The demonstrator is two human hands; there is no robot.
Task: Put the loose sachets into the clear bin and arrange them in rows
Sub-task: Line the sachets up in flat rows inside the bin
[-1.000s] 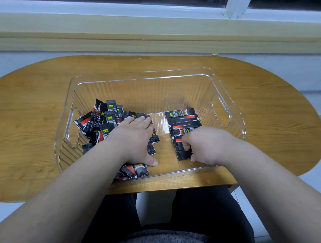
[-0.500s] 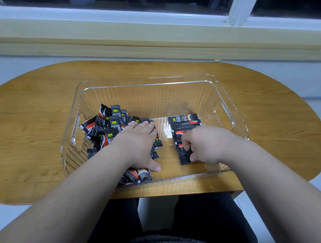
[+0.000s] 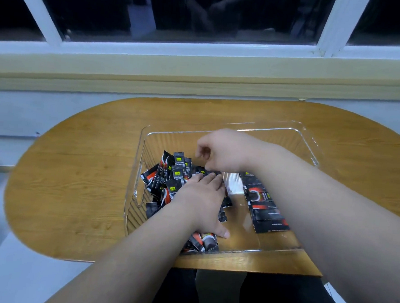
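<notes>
Both hands are in the clear bin (image 3: 171, 142), which sits on the wooden table (image 3: 75, 179) near its front edge. Left hand (image 3: 200, 203) lies flat, palm down w/ fingers straight, pressing on the loose pile of sachets (image 3: 169, 175) in the bin's left part. Right hand (image 3: 222, 152) hovers over the back of that pile w/ fingers curled in; can't tell if it pinches a sachet or nothing. A neat row of sachets (image 3: 265, 211) lies flat along the right side, overlapping front to back, w/ bare floor between row & pile. Risks, as I judge them: the right forearm crosses right above the row, so a low drag back could scuff it out of line; the sachets look slick, so pulling one from under the left palm may slide several others out; the bin looks light & close to the table edge, so a hard push could shift it. Hard to see: the right forearm covers the back of the row, so no count possible; the left hand & wrist hide much of the pile, incl. the few sachets at the near wall (image 3: 206, 242); print on the packs is too blurred to read; no sachets visible on the table outside the bin
</notes>
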